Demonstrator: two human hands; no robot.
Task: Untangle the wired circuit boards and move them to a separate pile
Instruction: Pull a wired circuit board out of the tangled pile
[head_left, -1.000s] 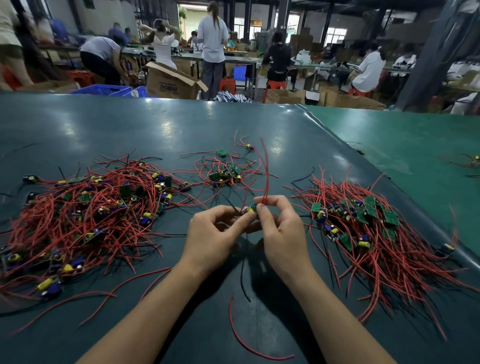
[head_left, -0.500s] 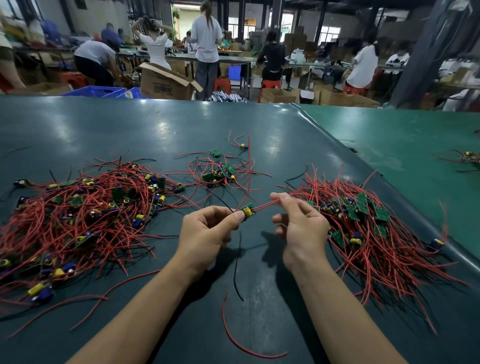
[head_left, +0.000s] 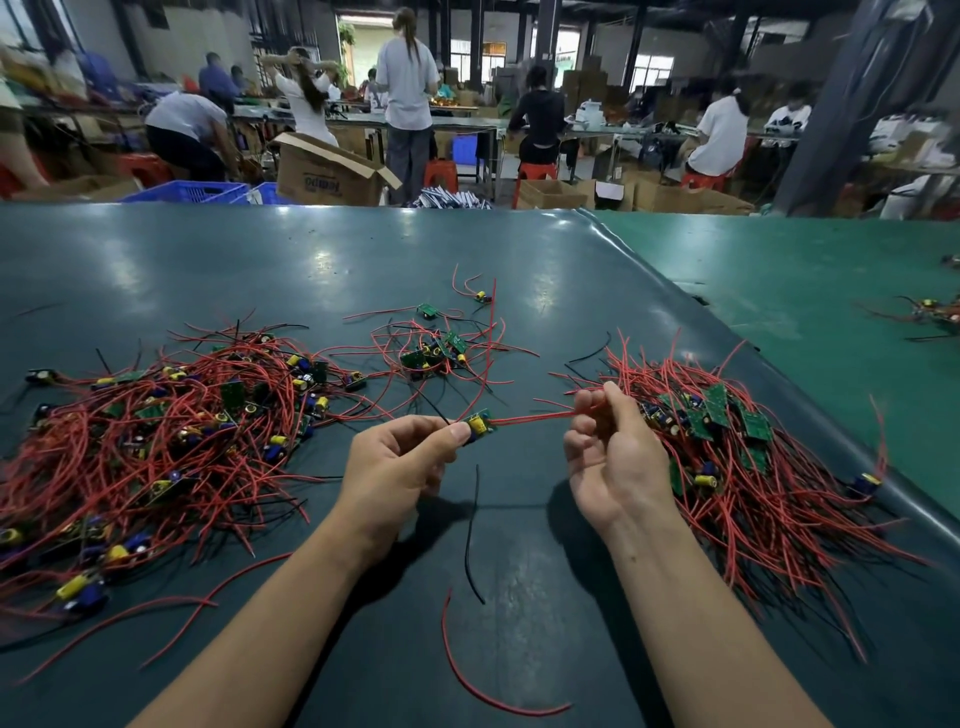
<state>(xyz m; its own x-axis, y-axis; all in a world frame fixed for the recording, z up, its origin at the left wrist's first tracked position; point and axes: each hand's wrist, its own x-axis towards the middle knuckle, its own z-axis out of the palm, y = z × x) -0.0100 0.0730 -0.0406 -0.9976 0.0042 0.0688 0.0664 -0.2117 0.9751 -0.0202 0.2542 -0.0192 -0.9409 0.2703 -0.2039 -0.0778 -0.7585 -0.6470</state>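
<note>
My left hand (head_left: 397, 465) pinches a small green circuit board (head_left: 480, 423) with a yellow capacitor above the dark green table (head_left: 311, 260). Its red wires (head_left: 535, 415) stretch right to my right hand (head_left: 613, 452), which grips them between thumb and fingers. A large tangled pile of wired boards (head_left: 156, 441) lies at the left. A smaller cluster (head_left: 436, 353) sits at centre back. The sorted pile (head_left: 737, 447), wires fanned out, lies at the right, just beyond my right hand.
Loose red wire (head_left: 488, 691) and a black wire (head_left: 472, 540) lie between my forearms. A lighter green table (head_left: 805, 291) adjoins at the right, with a few wired parts (head_left: 935, 312). Beyond the far edge are a cardboard box (head_left: 327, 171), blue crates and several people working.
My hands have drawn apart: the right hand slid rightward along the red wires toward the right pile, pulling them straight, while the left keeps pinching the board.
</note>
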